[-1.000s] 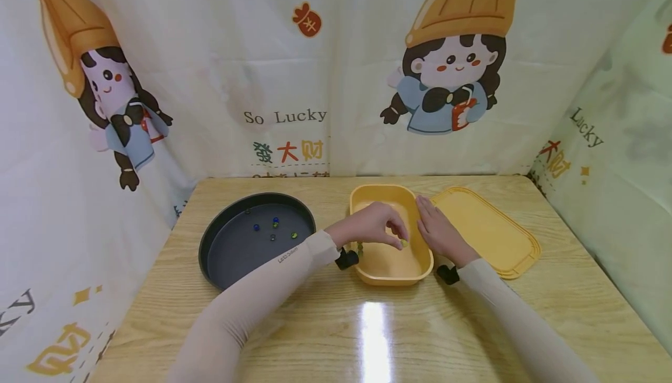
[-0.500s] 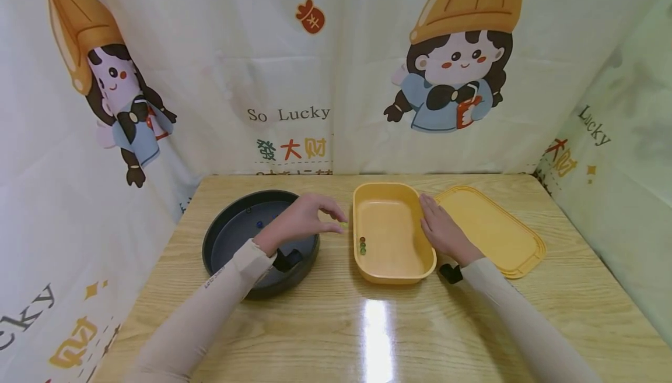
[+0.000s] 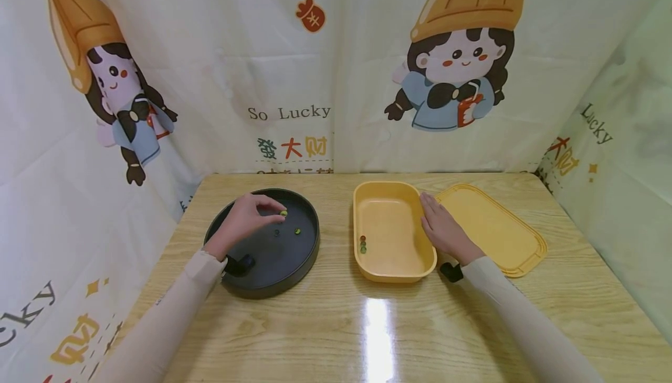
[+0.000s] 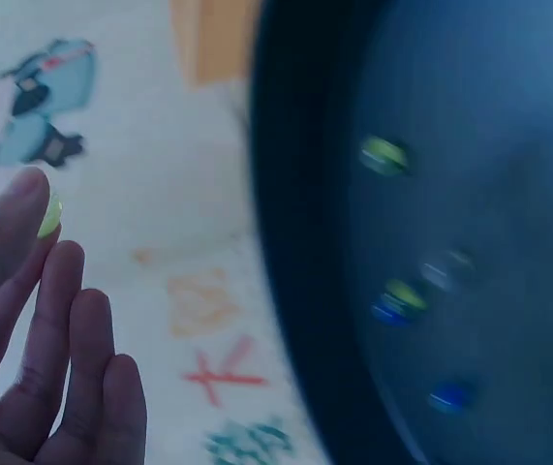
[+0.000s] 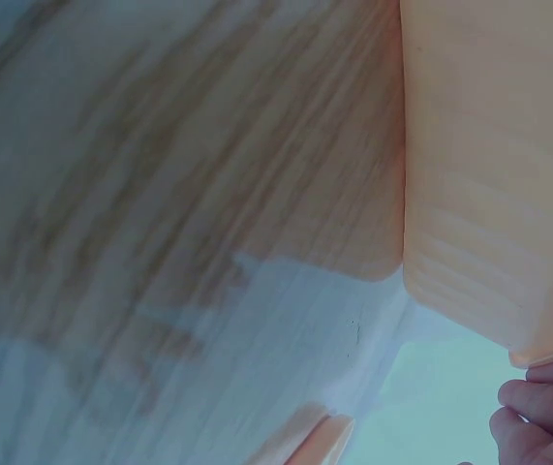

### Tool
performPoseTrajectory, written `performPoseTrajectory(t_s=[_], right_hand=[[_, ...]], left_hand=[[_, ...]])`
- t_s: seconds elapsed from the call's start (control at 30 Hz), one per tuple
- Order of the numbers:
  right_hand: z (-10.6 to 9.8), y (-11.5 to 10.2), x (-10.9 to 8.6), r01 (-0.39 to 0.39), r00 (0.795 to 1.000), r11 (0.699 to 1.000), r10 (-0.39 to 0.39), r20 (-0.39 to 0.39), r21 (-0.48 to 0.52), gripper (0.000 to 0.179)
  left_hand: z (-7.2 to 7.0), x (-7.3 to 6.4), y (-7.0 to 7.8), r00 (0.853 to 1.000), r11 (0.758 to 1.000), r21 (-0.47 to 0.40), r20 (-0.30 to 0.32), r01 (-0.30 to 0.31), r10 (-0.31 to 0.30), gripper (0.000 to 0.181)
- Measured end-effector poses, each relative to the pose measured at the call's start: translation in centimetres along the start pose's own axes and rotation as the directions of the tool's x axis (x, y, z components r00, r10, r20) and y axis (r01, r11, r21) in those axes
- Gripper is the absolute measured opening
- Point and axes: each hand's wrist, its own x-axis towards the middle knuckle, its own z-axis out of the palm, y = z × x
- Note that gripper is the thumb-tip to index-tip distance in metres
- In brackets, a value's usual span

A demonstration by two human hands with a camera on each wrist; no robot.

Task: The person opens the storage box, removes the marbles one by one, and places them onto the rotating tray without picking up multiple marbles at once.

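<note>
My left hand is over the round black pan, pinching a yellow-green marble between thumb and fingertips. The left wrist view shows part of this marble behind the thumb. Loose in the pan lie a yellow-green marble, a clear marble and blue marbles, one blue marble apart from the others. My right hand rests with straight fingers along the right rim of the yellow box. Inside that box, a reddish-brown marble and green marbles line the left wall.
A flat yellow lid lies on the wooden table to the right of the box, partly behind my right hand. Printed cloth hangs along the table's back and sides. Bare wood separates pan and box.
My left hand has moved left from above the yellow box to over the black pan, with the yellow-green marble still pinched. My right hand has stayed on the box's rim.
</note>
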Motion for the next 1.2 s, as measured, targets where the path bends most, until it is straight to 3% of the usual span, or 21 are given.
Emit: performPoseTrajectory(t_s=[0.17, 0.3, 0.47, 0.83, 1.2], right_hand=[[0.0, 0.1, 0.0, 0.002, 1.000, 1.000, -0.002, -0.002, 0.004, 0.055], [0.0, 0.2, 0.0, 0.004, 1.000, 1.000, -0.004, -0.005, -0.002, 0.054], [0.0, 0.2, 0.1, 0.005, 1.000, 1.000, -0.005, -0.009, -0.005, 0.054], [0.3, 0.3, 0.1, 0.015, 0.999, 1.000, -0.015, -0.029, 0.001, 0.055], [0.2, 0.2, 0.0, 0.008, 1.000, 1.000, -0.008, -0.026, 0.001, 0.055]], left_hand=[[-0.1, -0.3, -3.2, 0.997, 0.997, 0.051, -0.044, 0.061, -0.059, 0.019], [-0.2, -0.3, -4.7, 0.994, 0.994, 0.063, -0.069, 0.089, -0.085, 0.019], [-0.2, 0.0, -5.6, 0.995, 0.993, 0.076, -0.060, 0.089, -0.084, 0.016], [0.5, 0.8, -7.9, 0.996, 0.984, 0.163, 0.036, 0.068, -0.075, 0.012], [1.4, 1.4, -9.1, 0.989, 0.976, 0.195, 0.089, 0.096, -0.115, 0.013]])
